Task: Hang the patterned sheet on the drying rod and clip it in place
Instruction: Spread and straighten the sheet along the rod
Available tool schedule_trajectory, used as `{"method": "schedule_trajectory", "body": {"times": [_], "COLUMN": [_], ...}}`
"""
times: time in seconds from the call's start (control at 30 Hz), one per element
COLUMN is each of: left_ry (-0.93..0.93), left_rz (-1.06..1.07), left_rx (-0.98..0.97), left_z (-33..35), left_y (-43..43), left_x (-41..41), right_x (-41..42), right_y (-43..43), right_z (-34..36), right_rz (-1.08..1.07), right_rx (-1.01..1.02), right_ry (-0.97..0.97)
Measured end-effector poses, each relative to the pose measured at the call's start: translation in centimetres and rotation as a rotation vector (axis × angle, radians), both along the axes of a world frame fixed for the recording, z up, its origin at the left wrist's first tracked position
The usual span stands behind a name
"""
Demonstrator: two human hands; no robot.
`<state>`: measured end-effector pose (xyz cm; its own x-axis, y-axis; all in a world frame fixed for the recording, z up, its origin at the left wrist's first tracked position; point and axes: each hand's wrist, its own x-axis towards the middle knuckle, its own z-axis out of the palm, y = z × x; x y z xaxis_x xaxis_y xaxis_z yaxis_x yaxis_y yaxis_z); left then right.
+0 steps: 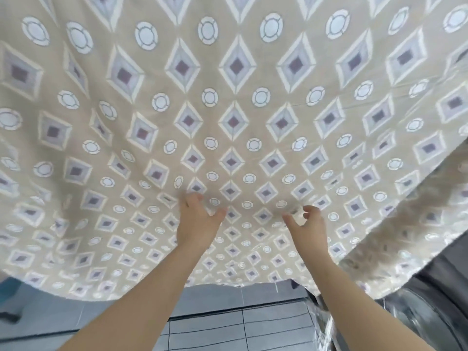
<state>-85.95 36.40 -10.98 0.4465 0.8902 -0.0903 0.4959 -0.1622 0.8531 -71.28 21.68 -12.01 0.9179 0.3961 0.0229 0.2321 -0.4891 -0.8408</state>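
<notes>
Home laundry area: grey floor tiles (253, 323) lay below the right hand (307, 224), the dark body and round glass door of what looked like a washing machine (430, 312) stood lower right of it, and a patterned sheet (233, 97) hung spread beyond it.

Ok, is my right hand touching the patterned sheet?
Touching. The head view shows the right hand pinching a fold of the patterned sheet between thumb and fingers.

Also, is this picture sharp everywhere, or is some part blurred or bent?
Head view: wide-angle distortion bows the patterned sheet; its lower hem and sides look soft; fingertips of the left hand and right hand are motion-blurred; lighting is even.
</notes>
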Motion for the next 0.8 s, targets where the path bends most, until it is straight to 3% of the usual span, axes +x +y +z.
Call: {"method": "schedule_trajectory", "body": {"times": [0.27,0.63,0.8], "left_ry": [0.063,0.116,0.091], "left_rz": [-0.202,-0.613,-0.63], "left_rx": [0.127,0.201,0.262], "left_z": [1.0,0.9,1.4], "left_y": [-2.6,-6.9,-9.6], "left_x": [5.2,13.1,17.7], "right_x": [3.7,9.0,12.2], "right_y": [0.6,-6.9,-11.3], "right_z": [-0.2,0.3,0.5], "right_rz": [0.064,-0.212,-0.343], "right_rx": [0.048,0.074,0.154], "right_ry": [0.044,-0.001,-0.012]}}
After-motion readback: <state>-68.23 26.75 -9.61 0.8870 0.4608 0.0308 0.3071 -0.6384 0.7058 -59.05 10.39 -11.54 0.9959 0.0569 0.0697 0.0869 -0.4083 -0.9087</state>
